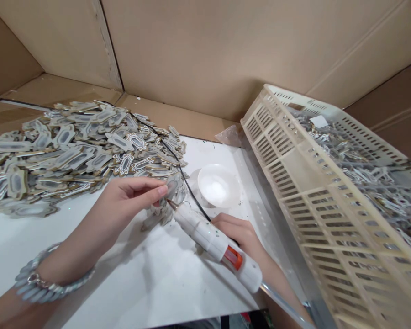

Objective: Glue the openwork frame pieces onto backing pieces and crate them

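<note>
Between thumb and fingers, my left hand (137, 196) pinches a small grey ornamental frame plate (173, 183). A white hot glue gun (208, 233) is in my right hand (238, 233), whose fingers are partly hidden behind its body. The metal nozzle (171, 204) of the gun points at the plate, close to its lower edge; I cannot tell whether they touch. A clear glue stick (284, 304) sticks out of the gun's rear. Below the held plate lie several more grey plates (154, 220) on the white tabletop (123, 260).
A large heap of similar plates (68, 151) covers the left and back of the table. A white dish (214, 185) stands beyond the gun. On the right is a cream plastic crate (294, 183) full of small parts. A black cable (173, 153) crosses the heap. Cardboard walls (192, 55) enclose the back.
</note>
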Available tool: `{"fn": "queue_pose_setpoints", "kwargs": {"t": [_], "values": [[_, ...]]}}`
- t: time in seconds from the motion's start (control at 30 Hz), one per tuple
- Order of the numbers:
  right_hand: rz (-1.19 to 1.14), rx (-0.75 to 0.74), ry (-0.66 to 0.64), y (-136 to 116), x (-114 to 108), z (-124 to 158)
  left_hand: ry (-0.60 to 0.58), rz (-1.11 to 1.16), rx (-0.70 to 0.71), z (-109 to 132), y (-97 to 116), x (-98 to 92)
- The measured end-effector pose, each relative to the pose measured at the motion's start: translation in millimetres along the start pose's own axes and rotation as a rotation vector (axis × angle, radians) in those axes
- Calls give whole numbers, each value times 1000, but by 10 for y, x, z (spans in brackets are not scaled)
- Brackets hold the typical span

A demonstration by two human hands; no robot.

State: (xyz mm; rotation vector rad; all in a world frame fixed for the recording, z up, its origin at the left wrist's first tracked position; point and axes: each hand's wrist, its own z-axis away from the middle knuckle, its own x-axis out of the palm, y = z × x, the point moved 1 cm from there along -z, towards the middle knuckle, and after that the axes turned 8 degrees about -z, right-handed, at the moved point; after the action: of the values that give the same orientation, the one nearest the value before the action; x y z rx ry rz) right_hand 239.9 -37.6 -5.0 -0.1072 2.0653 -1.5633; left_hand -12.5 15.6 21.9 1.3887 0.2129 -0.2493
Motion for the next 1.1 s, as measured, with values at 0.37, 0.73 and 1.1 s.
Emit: {"fn": "queue_pose_setpoints", "kwargs": {"t": [0.37,0.73,1.1], "values": [[-8,6,1,10,-12,-6,-13,21,14,6,26,17],[3,3,6,-14,-15,-4,-4,19,23,8,5,3],[-10,13,5,-27,-15,-13,23,26,30,-4,-47,-9]]}}
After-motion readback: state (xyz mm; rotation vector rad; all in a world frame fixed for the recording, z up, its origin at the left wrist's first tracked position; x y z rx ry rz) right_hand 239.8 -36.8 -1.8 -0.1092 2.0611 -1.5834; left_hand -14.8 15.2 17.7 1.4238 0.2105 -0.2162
